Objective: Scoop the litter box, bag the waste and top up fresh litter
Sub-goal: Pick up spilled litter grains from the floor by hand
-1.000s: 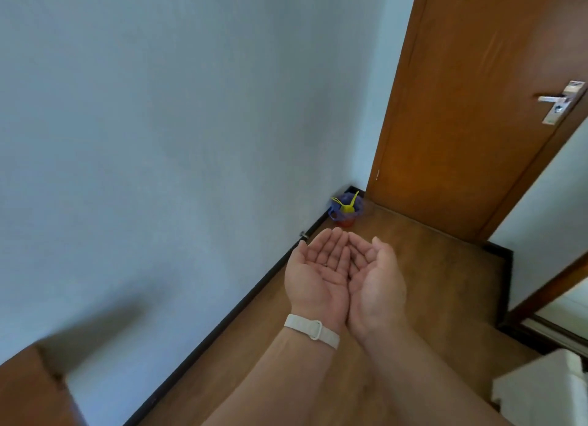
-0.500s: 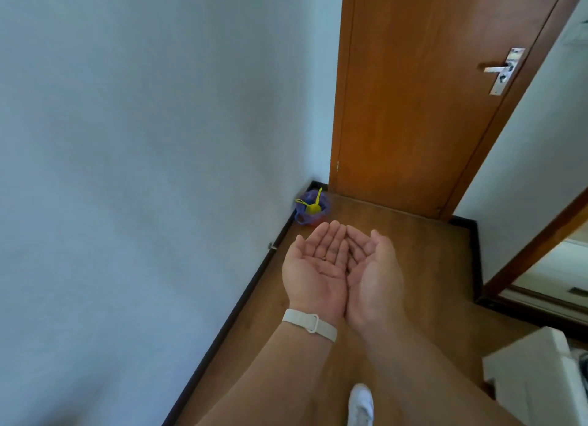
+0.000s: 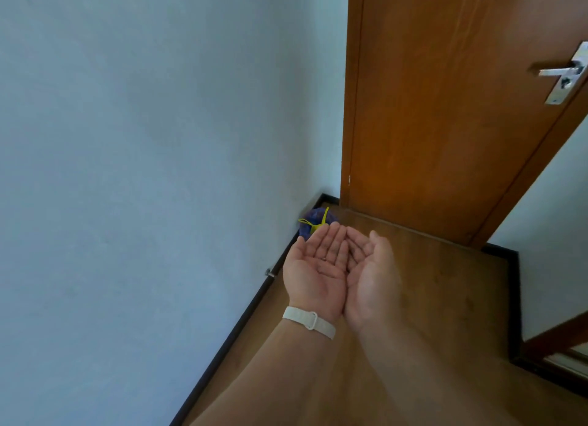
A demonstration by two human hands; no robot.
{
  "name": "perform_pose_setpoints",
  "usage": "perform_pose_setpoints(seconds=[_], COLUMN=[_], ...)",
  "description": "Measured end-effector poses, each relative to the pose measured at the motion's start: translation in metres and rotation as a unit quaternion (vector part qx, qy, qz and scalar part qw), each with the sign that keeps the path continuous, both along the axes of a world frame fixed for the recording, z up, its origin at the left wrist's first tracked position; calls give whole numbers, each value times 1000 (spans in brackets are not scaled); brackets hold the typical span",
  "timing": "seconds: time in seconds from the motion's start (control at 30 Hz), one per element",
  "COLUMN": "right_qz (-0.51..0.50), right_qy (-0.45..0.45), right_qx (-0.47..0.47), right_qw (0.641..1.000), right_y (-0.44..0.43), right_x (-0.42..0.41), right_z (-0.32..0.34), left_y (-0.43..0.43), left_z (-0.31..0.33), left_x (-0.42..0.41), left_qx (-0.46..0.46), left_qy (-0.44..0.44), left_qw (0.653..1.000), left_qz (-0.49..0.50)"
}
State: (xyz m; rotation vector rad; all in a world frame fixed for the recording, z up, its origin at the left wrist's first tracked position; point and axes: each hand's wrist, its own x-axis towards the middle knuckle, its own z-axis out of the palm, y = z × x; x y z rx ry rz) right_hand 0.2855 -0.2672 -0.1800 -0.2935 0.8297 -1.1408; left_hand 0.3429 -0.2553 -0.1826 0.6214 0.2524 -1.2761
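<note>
On my left stood the pale blue-grey wall (image 3: 143,171), plain from top to bottom. A dark skirting board (image 3: 235,327) ran along its foot, slanting away from me toward the corner. A small metal stub (image 3: 270,273) stuck out of the wall just above that board; I could not tell what it was.

Further along, in the corner where the wall met the door frame, the blue bag (image 3: 308,227) sat on the floor against the skirting. Its yellow ties (image 3: 323,219) stuck up out of its top. The tips of my left fingers covered its lower right part in the view, though the bag lay well beyond them and I was not touching it.

My left hand (image 3: 315,269) was held out palm up, fingers straight and close together, holding nothing. A white wristband (image 3: 310,322) circled that wrist. My right hand (image 3: 370,276) lay right beside it, also palm up and a little cupped, its fingers only slightly bent and likewise holding nothing. The two hands touched along their little-finger edges and made one shallow bowl above the floor.

Below and to the right of them spread the brown wooden floor (image 3: 445,298). Past it rose the brown wooden door (image 3: 445,107), shut, with a silver lever handle (image 3: 563,72) on a metal plate near the right edge of the view. Right of the door was another stretch of pale wall (image 3: 553,209) with its own dark skirting, and at the lower right edge a brown wooden frame (image 3: 560,335).
</note>
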Motion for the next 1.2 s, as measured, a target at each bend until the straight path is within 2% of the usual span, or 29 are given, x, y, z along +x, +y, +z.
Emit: perform_pose_setpoints(seconds=[0.23, 0.43, 0.87, 1.03, 1.2], right_qz=[-11, 7, 14, -12, 31], right_qy=[-17, 16, 120, 126, 139], right_qx=[-14, -19, -27, -31, -21], right_qw=[1000, 1000, 992, 991, 990], right_y=[-78, -141, -326, -397, -437], right_x=[-13, -2, 72, 105, 137], right_z=[3, -3, -6, -5, -26], left_y=[-82, -148, -341, -413, -450], left_z=[3, -7, -28, -31, -50], left_x=[-11, 2, 76, 105, 138], left_qx=[-2, -3, -8, -10, 7], left_qy=[-15, -10, 35, 50, 57], left_qw=[1000, 999, 998, 998, 998], left_qz=[-24, -31, -46, -37, -18])
